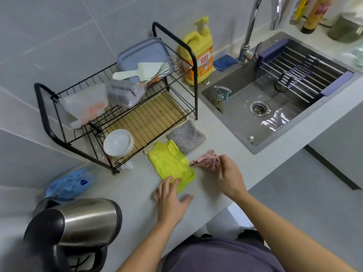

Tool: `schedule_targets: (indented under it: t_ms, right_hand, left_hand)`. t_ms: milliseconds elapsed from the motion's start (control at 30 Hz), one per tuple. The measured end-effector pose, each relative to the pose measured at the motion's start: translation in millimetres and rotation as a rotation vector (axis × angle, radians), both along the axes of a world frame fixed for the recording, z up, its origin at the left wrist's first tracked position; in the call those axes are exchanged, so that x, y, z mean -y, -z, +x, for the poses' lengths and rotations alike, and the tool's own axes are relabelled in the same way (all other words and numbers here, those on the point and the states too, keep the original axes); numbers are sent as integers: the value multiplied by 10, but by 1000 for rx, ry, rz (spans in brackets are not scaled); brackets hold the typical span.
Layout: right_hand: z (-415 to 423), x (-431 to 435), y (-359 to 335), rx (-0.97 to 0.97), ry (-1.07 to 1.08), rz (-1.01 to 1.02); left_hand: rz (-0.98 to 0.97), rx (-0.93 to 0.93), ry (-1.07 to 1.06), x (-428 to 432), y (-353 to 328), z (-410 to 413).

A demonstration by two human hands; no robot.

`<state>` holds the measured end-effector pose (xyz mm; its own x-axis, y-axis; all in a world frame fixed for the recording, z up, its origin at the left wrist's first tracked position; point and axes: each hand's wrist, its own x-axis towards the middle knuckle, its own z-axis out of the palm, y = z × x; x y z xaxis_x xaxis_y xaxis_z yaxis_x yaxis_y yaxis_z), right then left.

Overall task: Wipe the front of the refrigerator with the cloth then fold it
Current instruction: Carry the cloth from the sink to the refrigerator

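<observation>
Pink cloth (pixel 206 160), pinched in right hand (pixel 228 179)

Grey surface (pixel 214 124), sink (pixel 241 122) sunk in at right. Directly on it: black wire dish rack (pixel 196 91) back left, detergent bottle (pixel 200 55) and blue sponge (pixel 225 61) behind the sink, steel kettle (pixel 88 218) and blue packet (pixel 68 183) front left. 3 cloths mid-front: speckled grey cloth (pixel 186 137), yellow cloth (pixel 170 163) touching it, and pink cloth (pixel 206 160) bunched in the right hand (pixel 227 177), surface contact unclear.
</observation>
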<state>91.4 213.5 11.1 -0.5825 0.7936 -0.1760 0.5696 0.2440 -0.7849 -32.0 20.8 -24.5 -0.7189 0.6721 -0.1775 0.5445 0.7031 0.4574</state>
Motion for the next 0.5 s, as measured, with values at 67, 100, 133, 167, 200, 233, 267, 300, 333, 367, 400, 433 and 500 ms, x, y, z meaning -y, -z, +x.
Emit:
schedule_targets:
  t_ms: [67, 100, 133, 167, 200, 233, 267, 300, 333, 367, 400, 433, 500]
  right_hand:
    - [128, 4, -147, -48, 100, -56]
    - [208, -9, -221, -61, 147, -72]
    - [294, -35, -287, -69, 194, -81]
    - [391, -74, -358, -83, 240, -86]
    - [496, -130, -414, -96, 288, -92]
    - [592, -180, -470, -106, 325, -96]
    - [731, -260, -519, -115, 361, -96]
    - [889, -343, -566, -122, 392, -94]
    - [1058, -440, -602, -130, 425, -92]
    - [1236, -541, -636, -137, 466, -89]
    - [1396, -625, -654, -145, 511, -85]
    - [1588, -723, -675, -155, 560, -80]
    - [1988, -916, -708, -167, 651, -74]
  left_hand:
    - [165, -37, -90, -134, -53, 27]
    - [242, -46, -108, -222, -85, 51]
    - [301, -29, -105, -324, -132, 85]
    - [342, 10, -92, -445, -184, 132]
    - [363, 62, -72, -580, -231, 182]
    - [373, 106, -50, -700, -279, 224]
    - [379, 141, -21, -855, -328, 295]
    - [377, 178, 3, -1000, -383, 387]
    - [375, 220, 20, -1150, -442, 493]
    - [378, 265, 37, -1309, -501, 610]
    - [391, 306, 47, -1446, -559, 720]
    - [410, 345, 59, -1612, -610, 853]
    - [424, 450, 68, -1938, -715, 1161]
